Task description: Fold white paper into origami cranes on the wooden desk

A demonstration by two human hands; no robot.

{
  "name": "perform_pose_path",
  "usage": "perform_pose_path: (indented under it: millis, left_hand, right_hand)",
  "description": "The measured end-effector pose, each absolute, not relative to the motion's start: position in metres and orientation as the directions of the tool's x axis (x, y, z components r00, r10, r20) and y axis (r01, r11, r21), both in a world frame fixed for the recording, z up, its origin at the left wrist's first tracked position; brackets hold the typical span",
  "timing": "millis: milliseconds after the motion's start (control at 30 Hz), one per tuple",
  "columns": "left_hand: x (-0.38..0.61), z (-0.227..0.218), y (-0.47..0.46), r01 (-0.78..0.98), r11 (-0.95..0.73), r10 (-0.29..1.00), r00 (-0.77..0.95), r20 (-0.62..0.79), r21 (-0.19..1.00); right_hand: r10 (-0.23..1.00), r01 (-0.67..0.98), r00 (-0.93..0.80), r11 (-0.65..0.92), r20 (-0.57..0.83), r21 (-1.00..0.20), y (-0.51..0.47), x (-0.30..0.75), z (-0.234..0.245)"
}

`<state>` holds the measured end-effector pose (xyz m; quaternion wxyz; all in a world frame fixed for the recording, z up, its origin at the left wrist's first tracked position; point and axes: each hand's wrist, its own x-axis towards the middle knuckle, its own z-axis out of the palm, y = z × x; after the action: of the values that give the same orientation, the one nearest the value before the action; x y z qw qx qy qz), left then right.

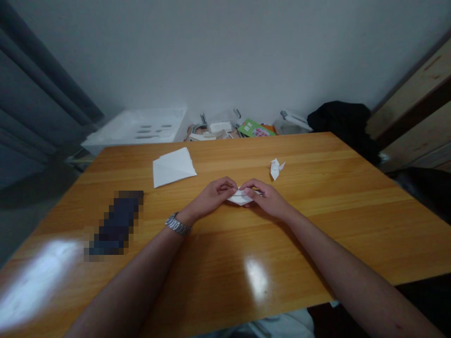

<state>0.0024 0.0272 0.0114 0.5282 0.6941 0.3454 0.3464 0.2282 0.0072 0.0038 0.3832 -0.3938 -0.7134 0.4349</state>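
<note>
A small folded piece of white paper (240,197) is held between my two hands, just above or on the wooden table. My left hand (216,195), with a metal watch (178,224) at its wrist, pinches the paper's left end. The right end is gripped by my right hand (267,198), its thumb on top and fingers partly hidden behind the paper. Beyond my right hand stands a folded white paper figure (275,169) with pointed ends. To the far left of my hands lies a stack of white paper sheets (174,167).
A dark pixelated object (118,223) lies on the left of the table (218,263). Past the far edge are a white plastic tray (141,126), a green booklet (254,127) and mixed small items. Black fabric (340,119) sits at the back right.
</note>
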Motion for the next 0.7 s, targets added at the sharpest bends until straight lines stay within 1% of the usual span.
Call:
perform_pose_path:
  millis: [133,233,300,367,467,567,700]
  left_hand:
    - [0.0045,0.0063,0.0259,0.083,-0.186,0.863,0.49,0.123,0.979]
    - [0.0059,0.0037,0.0245,0.092,-0.162,0.868,0.487,0.098,0.982]
    - [0.0067,0.0035,0.0238,0.111,-0.166,0.868,0.489,0.092,0.98]
    - [0.0077,0.0048,0.0232,0.127,-0.182,0.866,0.49,0.098,0.975]
    - [0.0093,0.0087,0.0223,0.15,-0.2,0.863,0.495,0.102,0.968]
    - [0.0105,0.0115,0.0223,0.169,-0.193,0.875,0.476,0.091,0.967]
    - [0.0103,0.0122,0.0241,0.175,-0.188,0.885,0.457,0.09,0.966]
  right_hand:
    - [0.938,0.093,-0.314,0.181,0.143,-0.979,0.0059,0.224,0.002]
    - [0.965,0.107,-0.246,0.119,0.09,-0.987,0.0076,0.2233,0.0006]
    - [0.968,0.146,-0.244,0.103,0.065,-0.984,0.0094,0.2242,-0.0002]
    - [0.963,0.202,-0.255,0.142,0.088,-0.969,0.0108,0.2256,-0.0008]
    - [0.95,0.273,-0.268,0.233,0.159,-0.933,0.0119,0.2269,-0.0008]
    - [0.942,0.27,-0.282,0.262,0.184,-0.927,0.0114,0.2268,0.001]
    - [0.936,0.274,-0.3,0.268,0.183,-0.924,0.0094,0.2259,0.0052]
